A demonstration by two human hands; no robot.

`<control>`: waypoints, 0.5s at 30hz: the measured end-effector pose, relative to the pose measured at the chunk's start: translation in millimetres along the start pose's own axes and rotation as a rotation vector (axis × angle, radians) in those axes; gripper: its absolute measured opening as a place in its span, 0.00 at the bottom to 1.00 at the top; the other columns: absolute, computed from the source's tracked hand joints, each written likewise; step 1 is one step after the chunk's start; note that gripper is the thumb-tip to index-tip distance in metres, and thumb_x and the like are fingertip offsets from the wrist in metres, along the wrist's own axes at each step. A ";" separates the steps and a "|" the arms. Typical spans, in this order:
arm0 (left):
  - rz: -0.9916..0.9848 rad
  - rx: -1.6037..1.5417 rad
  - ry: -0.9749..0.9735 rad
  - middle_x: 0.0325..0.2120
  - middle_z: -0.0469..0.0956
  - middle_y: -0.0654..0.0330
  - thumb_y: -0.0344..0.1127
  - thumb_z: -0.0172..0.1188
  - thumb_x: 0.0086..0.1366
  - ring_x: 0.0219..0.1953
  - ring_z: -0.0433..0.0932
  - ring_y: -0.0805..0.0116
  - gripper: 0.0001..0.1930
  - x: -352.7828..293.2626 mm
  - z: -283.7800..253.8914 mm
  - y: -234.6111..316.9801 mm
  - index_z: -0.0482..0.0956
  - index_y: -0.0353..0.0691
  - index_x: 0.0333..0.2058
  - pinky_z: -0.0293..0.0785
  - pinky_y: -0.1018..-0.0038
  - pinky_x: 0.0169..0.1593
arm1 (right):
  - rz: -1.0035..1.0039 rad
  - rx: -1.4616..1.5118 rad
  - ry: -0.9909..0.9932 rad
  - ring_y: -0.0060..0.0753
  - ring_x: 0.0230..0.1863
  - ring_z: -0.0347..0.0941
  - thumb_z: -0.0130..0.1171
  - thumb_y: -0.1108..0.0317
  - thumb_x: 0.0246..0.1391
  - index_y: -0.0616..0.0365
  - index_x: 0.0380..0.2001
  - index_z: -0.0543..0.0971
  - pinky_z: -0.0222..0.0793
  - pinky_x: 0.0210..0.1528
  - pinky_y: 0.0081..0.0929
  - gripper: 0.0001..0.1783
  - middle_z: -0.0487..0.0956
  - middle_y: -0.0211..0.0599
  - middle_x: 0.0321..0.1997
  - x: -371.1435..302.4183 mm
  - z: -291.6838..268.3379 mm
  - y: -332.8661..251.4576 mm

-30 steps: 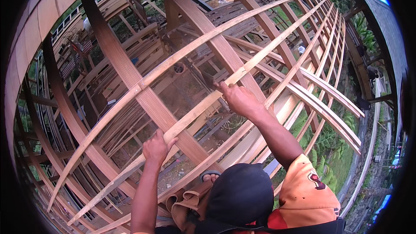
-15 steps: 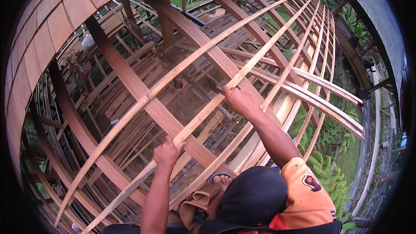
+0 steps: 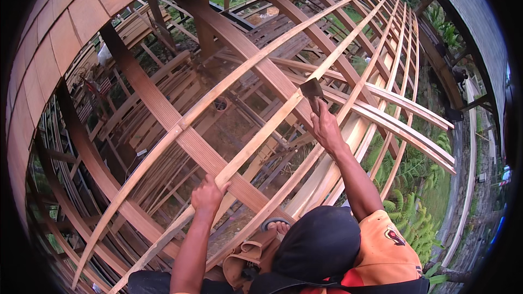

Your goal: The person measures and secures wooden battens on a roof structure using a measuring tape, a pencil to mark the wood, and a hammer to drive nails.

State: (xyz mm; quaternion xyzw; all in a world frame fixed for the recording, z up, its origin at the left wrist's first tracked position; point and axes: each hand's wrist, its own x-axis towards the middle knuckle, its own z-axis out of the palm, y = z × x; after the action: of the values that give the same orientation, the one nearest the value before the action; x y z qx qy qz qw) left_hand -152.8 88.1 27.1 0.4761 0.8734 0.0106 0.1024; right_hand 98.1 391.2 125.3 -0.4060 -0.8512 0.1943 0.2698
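My left hand (image 3: 207, 195) is closed around a pale wooden batten (image 3: 260, 137), close to where it crosses a reddish-brown rafter (image 3: 202, 151). In my right hand (image 3: 327, 129) is a hatchet (image 3: 312, 89) with a dark, flat, squarish head; its handle is mostly hidden by my fingers. The hatchet head is over the same batten, near its crossing with another rafter (image 3: 280, 79). Whether the head touches the wood, I cannot tell. Further up and left, a second batten (image 3: 181, 123) runs across the rafters, roughly alongside the first.
Wooden shingles (image 3: 81, 22) cover the roof at upper left. Between the rafters, stacked planks (image 3: 147, 106) lie far below. Loose light boards (image 3: 406, 130) stick out at right above ferns (image 3: 406, 220). A brown tool pouch (image 3: 239, 261) hangs by my sandaled foot (image 3: 277, 226).
My right hand has moved right and slightly down, and the hatchet's head has come into plain view over the batten. My left hand keeps its hold, while the view has shifted slightly.
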 end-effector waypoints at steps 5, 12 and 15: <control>0.032 0.031 0.054 0.23 0.80 0.52 0.70 0.59 0.58 0.22 0.82 0.51 0.34 -7.1 6.4 -13.6 0.69 0.39 0.36 0.77 0.59 0.24 | -0.012 0.303 0.220 0.68 0.41 0.77 0.53 0.69 0.67 0.63 0.58 0.63 0.73 0.40 0.50 0.20 0.79 0.57 0.38 16.9 -11.3 -36.9; 0.014 0.029 0.027 0.22 0.80 0.53 0.69 0.61 0.56 0.22 0.81 0.53 0.33 -6.3 2.2 -1.5 0.69 0.40 0.35 0.78 0.59 0.25 | 0.360 -0.129 -0.296 0.76 0.40 0.75 0.52 0.69 0.65 0.65 0.52 0.62 0.70 0.41 0.61 0.18 0.77 0.72 0.40 5.7 17.9 13.9; -0.001 0.014 0.009 0.23 0.80 0.52 0.68 0.63 0.56 0.22 0.81 0.50 0.33 -3.5 -0.8 -1.3 0.68 0.39 0.35 0.77 0.58 0.26 | 0.157 -0.026 -0.026 0.74 0.41 0.76 0.54 0.69 0.64 0.65 0.53 0.63 0.71 0.41 0.59 0.19 0.78 0.68 0.39 7.3 10.3 0.1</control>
State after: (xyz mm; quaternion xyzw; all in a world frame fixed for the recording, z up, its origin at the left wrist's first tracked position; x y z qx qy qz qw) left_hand -152.2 84.5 28.3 0.4763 0.8741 0.0063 0.0952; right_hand 88.0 395.9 119.5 -0.4723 -0.8227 0.2090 0.2375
